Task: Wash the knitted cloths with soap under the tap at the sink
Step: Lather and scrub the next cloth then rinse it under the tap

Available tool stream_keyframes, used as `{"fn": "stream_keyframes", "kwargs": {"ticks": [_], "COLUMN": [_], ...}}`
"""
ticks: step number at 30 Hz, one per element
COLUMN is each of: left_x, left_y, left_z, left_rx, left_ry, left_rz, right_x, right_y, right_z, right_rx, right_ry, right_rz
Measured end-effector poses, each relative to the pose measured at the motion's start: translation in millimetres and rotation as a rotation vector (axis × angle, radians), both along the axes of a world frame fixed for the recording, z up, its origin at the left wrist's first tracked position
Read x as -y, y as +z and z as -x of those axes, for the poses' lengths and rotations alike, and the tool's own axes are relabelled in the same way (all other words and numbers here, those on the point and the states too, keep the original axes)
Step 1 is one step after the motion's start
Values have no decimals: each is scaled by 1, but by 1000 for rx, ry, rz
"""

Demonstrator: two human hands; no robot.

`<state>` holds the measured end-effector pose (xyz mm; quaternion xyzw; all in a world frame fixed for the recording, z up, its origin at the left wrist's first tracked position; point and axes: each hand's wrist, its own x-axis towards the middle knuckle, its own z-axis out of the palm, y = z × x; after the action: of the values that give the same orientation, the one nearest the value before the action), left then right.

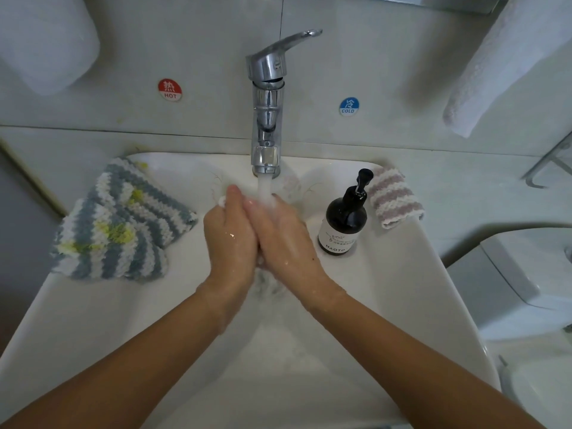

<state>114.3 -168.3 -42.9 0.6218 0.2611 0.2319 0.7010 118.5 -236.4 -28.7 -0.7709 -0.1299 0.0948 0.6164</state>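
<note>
My left hand [230,239] and my right hand [286,239] are pressed palm to palm over the basin, fingers straight, right under the running stream from the chrome tap [267,119]. Both hands are wet, with a bit of white foam at their edges; no cloth shows between them. Blue, white and yellow striped knitted cloths [117,221] lie overlapping on the left rim of the white sink [396,289]. A folded pink and white striped knitted cloth [394,198] lies on the right rim. A dark pump bottle of soap [343,218] stands beside it.
Red HOT [170,89] and blue COLD [348,106] stickers sit on the tiled wall behind the tap. White towels hang at the upper left [46,41] and upper right [501,63]. A white fixture [526,274] stands to the right of the sink.
</note>
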Motion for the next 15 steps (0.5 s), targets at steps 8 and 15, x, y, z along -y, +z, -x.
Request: {"fn": "stream_keyframes", "kwargs": {"ticks": [8, 15], "left_x": [-18, -20], "left_y": [-5, 0], "left_z": [-12, -12], "left_rx": [-4, -2], "left_ry": [68, 2], "left_rz": [-77, -55], "right_x": [5, 8], "right_y": [0, -12], "right_z": [3, -6], "right_rx": [-139, 85], "right_ry": [63, -52], "right_rz": [14, 37]}}
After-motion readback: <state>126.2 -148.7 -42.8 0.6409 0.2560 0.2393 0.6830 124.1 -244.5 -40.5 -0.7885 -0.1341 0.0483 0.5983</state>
